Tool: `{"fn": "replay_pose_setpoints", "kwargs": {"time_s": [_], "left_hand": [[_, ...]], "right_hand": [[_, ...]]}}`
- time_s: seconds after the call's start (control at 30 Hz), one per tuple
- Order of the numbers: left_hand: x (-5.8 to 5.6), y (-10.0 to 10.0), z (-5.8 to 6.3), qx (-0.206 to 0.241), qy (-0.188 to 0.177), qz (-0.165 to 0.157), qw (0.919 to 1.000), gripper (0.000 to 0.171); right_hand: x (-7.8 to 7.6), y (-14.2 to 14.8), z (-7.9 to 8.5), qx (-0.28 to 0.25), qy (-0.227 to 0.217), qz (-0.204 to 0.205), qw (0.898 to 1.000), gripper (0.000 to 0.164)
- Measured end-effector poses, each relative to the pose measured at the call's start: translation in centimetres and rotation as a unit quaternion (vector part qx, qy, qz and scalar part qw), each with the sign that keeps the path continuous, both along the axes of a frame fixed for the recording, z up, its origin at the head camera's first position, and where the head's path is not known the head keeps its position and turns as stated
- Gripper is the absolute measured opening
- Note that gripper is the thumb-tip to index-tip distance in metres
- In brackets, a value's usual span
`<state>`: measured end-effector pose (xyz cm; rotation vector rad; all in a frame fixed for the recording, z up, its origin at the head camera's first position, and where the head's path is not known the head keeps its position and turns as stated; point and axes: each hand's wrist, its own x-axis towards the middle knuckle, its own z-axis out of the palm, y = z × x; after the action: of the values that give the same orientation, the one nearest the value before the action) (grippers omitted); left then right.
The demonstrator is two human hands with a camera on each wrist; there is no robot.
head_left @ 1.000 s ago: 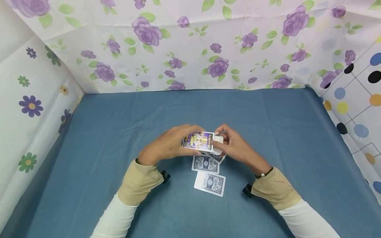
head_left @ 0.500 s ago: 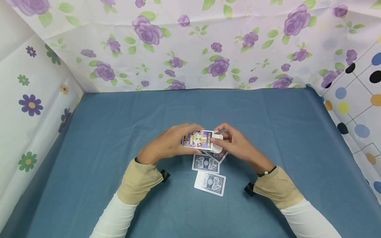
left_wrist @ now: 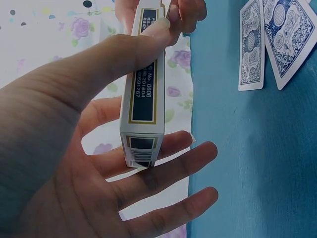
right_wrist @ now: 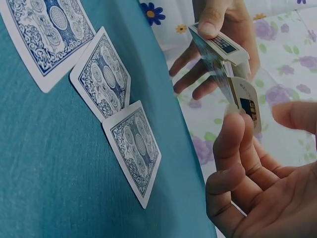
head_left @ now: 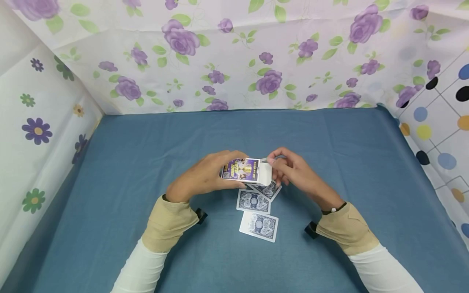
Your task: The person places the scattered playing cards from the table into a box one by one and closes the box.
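My left hand [head_left: 209, 174] grips a playing-card box [head_left: 240, 170] between thumb and fingers, above the table. The box has a purple front with a gold trophy, and its white end flap [head_left: 265, 174] stands open on the right. My right hand [head_left: 294, 169] is at that open end, fingers bent. In the right wrist view its fingertips [right_wrist: 232, 130] are by the flap, while the thumb [right_wrist: 294, 115] stands apart. Whether they touch the flap is unclear. Below the box lie three blue-backed playing cards, the nearest card [head_left: 259, 226] separate, the middle card [head_left: 253, 201] beside the farthest card [head_left: 268, 190].
A blue cloth [head_left: 146, 150] covers the table. Behind it hangs a curtain with purple roses [head_left: 227, 61]. Flowered sheeting [head_left: 40, 162] stands on the left and dotted sheeting [head_left: 439, 142] on the right.
My right thumb has come off the box's front, and the right hand has shifted slightly right. More of the white flap shows. The left hand and box moved slightly left; the cards stayed put.
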<state>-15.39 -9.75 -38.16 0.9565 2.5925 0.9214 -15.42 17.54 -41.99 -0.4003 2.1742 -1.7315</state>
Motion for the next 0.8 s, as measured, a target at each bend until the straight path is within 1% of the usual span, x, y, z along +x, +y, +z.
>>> {"fn": "replay_pose_setpoints", "kwargs": {"time_s": [0.17,0.3,0.4,0.5,0.57,0.67,0.8], "left_hand": [[0.0,-0.2,0.1,0.008,0.002,0.003,1.0000,0.063],[0.1,-0.2,0.3,0.007,0.009,0.007,0.9999,0.063],[0.1,-0.3,0.4,0.004,0.011,0.009,0.9999,0.064],[0.1,-0.3,0.4,0.005,0.011,0.010,0.9999,0.063],[0.1,-0.3,0.4,0.004,0.010,0.011,0.9999,0.064],[0.2,-0.4,0.5,0.000,0.008,0.013,0.9999,0.064],[0.2,-0.4,0.5,-0.002,0.004,0.015,0.9999,0.066]], "right_hand": [[-0.1,0.1,0.0,0.018,-0.006,-0.019,1.000,0.038],[-0.2,0.2,-0.2,0.034,-0.009,-0.022,0.999,0.035],[-0.2,0.3,-0.4,0.045,-0.003,-0.022,0.999,0.031],[-0.2,0.5,-0.6,0.067,0.013,-0.020,0.997,0.028],[-0.1,0.5,-0.7,0.096,0.029,-0.012,0.995,0.025],[0.0,0.6,-0.8,0.141,0.050,0.018,0.989,0.022],[0.4,0.6,-1.0,0.187,0.047,0.052,0.980,0.029]]}}
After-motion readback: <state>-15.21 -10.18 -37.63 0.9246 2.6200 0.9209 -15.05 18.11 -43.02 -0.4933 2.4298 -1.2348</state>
